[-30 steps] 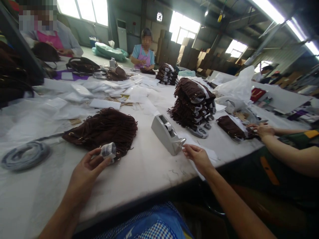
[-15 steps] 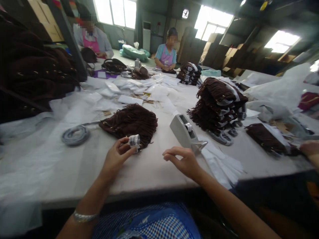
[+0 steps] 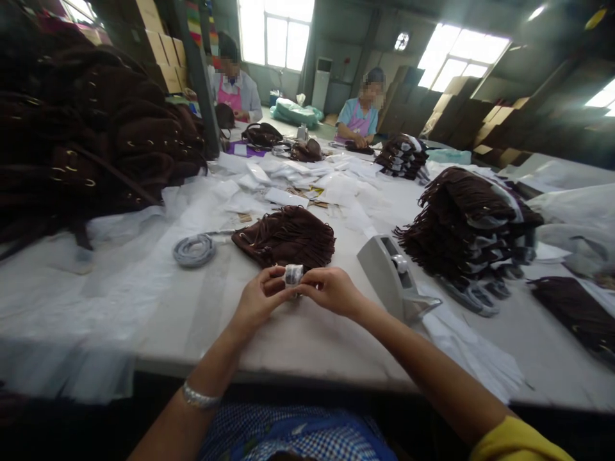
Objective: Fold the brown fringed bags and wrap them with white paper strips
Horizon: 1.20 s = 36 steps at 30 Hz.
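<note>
My left hand (image 3: 259,298) and my right hand (image 3: 331,290) meet over the table's near edge, both pinched on a small paper-wrapped part (image 3: 293,274). That wrapped part belongs to the brown fringed bag (image 3: 287,235) lying just beyond my fingers. A grey tape dispenser (image 3: 393,276) stands close to the right of my right hand. A coiled grey strap (image 3: 195,250) lies to the left of the bag.
A tall stack of wrapped fringed bags (image 3: 468,227) rises at the right, another stack (image 3: 402,157) farther back. Dark brown bags (image 3: 86,134) are piled at the left. White paper sheets (image 3: 288,179) litter the middle. Two people sit at the far side.
My right hand left the tape dispenser and moved left to join my left hand on the wrapped part. The view swung left, so the co-worker's arms at the right dropped out.
</note>
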### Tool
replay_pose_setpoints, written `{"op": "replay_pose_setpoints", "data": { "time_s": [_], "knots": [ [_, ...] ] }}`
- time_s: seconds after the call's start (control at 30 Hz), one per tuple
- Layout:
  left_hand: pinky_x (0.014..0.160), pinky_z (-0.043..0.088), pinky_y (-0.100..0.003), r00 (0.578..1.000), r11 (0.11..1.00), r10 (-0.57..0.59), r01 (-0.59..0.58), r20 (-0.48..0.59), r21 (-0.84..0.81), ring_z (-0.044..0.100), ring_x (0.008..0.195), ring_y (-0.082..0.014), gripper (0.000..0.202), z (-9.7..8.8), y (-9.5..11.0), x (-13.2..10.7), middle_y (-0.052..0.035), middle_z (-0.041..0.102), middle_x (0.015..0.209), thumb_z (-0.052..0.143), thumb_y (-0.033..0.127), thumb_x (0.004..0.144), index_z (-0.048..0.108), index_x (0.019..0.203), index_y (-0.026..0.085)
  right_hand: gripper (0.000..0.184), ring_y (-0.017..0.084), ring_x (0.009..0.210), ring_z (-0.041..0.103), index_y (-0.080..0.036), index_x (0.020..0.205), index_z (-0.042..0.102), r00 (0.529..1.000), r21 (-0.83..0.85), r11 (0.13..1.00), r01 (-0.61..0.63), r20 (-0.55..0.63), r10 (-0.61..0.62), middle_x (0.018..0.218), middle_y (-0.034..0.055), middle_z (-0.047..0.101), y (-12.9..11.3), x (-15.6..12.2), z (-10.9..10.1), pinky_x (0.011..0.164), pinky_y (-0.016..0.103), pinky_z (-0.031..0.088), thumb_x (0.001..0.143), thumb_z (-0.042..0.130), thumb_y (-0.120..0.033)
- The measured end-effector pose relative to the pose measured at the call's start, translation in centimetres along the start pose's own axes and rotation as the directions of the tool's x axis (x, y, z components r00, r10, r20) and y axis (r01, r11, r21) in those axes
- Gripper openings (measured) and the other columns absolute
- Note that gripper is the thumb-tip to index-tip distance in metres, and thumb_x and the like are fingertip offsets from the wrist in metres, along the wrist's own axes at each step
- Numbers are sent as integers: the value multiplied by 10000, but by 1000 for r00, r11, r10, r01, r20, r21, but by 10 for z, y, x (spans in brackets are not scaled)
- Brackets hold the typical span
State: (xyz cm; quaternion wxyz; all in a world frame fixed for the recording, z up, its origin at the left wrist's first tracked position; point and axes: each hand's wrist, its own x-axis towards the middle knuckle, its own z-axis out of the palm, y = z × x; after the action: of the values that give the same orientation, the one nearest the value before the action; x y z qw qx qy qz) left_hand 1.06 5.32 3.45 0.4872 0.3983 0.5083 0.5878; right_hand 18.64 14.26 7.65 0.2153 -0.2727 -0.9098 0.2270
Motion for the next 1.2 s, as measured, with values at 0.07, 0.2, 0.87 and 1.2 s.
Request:
{"op": "replay_pose_setpoints", "data": {
  "time_s": [0.07,0.2,0.87,1.2],
  "knots": [
    [888,559,-373,1000,1000,-15,15,16,3,708,963,-262,561,-2,1,0,-73,750,1002,841,338,672,562,1127,165,177,98,608,545,-209,806,746,999,14,1000,-15,45,14,706,0,684,2,2,-2,577,195,352,862,680,-363],
    [860,573,-388,997,998,-67,67,28,6,716,921,-267,575,-5,4,1,-76,755,976,856,298,640,576,1119,150,165,93,594,540,-210,842,756,986,110,993,-47,162,29,678,-19,672,4,7,-5,554,192,336,864,676,-352],
    [873,551,-370,995,999,-52,51,80,15,707,935,-247,583,-6,0,-1,-68,753,981,830,297,677,574,1183,164,205,134,672,594,-170,792,698,999,6,999,-42,28,42,758,29,685,-5,-4,13,654,213,422,824,558,-24],
    [892,550,-397,997,999,-42,41,60,19,700,963,-266,579,-3,-2,-4,-78,749,1003,824,305,686,573,1186,155,123,119,671,567,-195,831,663,986,-111,983,-149,-97,138,840,15,629,-11,-10,23,632,210,389,890,578,-128]
  ]
}}
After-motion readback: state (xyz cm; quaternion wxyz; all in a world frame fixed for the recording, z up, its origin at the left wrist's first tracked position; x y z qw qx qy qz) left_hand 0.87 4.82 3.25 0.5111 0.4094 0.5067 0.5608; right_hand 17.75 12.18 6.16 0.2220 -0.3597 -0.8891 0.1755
